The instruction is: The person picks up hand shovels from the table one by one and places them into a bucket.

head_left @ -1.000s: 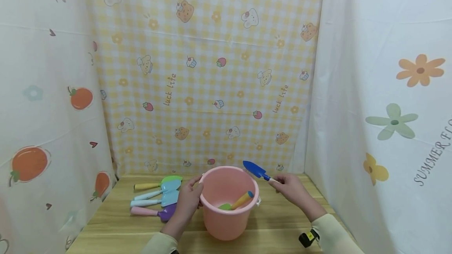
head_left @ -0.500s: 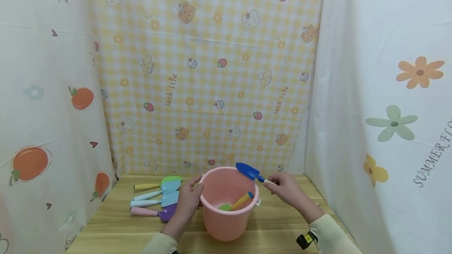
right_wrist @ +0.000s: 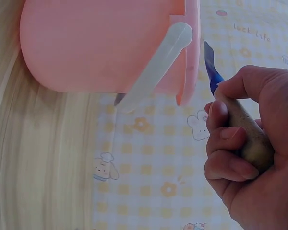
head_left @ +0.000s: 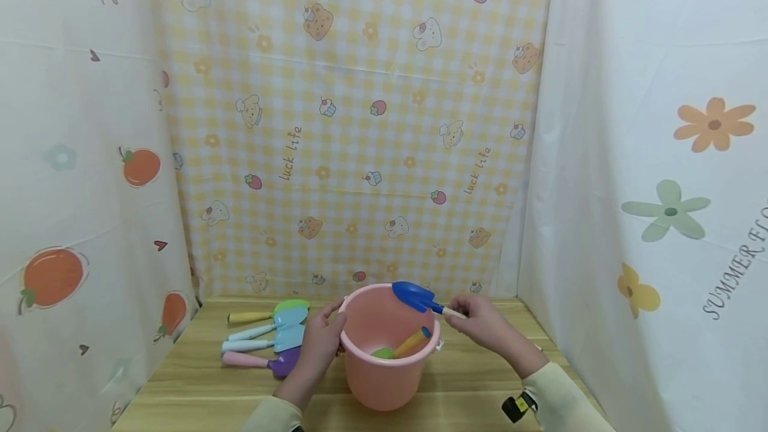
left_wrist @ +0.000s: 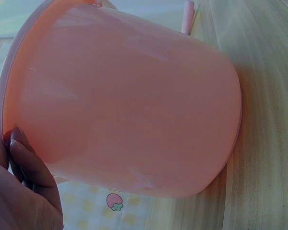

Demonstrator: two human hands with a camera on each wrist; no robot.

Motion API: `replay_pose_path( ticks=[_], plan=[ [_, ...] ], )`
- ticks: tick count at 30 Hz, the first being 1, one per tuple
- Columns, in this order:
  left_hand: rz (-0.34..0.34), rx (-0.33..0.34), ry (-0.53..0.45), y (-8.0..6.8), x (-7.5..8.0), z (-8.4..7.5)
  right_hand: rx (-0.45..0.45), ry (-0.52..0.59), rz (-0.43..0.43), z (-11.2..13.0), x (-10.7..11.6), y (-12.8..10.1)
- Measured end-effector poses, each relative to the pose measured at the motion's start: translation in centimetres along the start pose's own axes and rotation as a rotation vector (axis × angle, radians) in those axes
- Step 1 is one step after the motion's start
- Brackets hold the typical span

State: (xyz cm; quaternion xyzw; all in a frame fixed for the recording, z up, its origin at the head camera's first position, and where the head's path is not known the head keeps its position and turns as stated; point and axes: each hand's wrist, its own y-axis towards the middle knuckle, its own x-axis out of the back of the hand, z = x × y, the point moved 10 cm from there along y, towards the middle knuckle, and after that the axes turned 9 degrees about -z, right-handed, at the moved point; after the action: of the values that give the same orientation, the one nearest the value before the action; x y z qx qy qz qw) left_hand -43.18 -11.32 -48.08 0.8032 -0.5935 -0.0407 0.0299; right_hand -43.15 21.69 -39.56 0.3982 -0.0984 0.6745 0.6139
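A pink bucket (head_left: 384, 382) stands upright on the table. My left hand (head_left: 324, 342) grips its rim on the left, thumb at the edge and fingers on the outer wall, as the left wrist view (left_wrist: 26, 184) shows. In my right hand (head_left: 486, 325) is a trowel with a blue blade (head_left: 414, 297), my fingers curled round its wooden handle (right_wrist: 247, 129). The blade overlaps the bucket's back right rim in the head view, tip pointing left. Inside the bucket lies a green-bladed tool (head_left: 382, 353) with an orange, blue-tipped handle (head_left: 412, 341).
Left of the bucket, several trowels lie in a row: a green one (head_left: 294, 305) with a yellow handle, two light blue ones (head_left: 290, 337), and a purple one (head_left: 282, 364) with a pink handle. The bucket's white carrying handle (right_wrist: 153, 67) hangs down. Patterned cloths (head_left: 360, 139) enclose the wooden table (head_left: 180, 385).
My right hand has moved left with the trowel, bringing its blue blade from beside the rim to over the bucket's back right. My left hand keeps its place on the rim.
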Motion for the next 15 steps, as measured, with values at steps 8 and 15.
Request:
replay_pose_path(
  ticks=[8,15],
  plan=[
    [0.002,-0.003,-0.005,-0.06,-0.07,-0.06,-0.004,0.02,0.032,-0.05,-0.55,0.15],
    [-0.005,0.006,0.005,-0.06,-0.08,0.01,0.021,0.013,0.047,0.49,-0.89,0.42]
  ],
)
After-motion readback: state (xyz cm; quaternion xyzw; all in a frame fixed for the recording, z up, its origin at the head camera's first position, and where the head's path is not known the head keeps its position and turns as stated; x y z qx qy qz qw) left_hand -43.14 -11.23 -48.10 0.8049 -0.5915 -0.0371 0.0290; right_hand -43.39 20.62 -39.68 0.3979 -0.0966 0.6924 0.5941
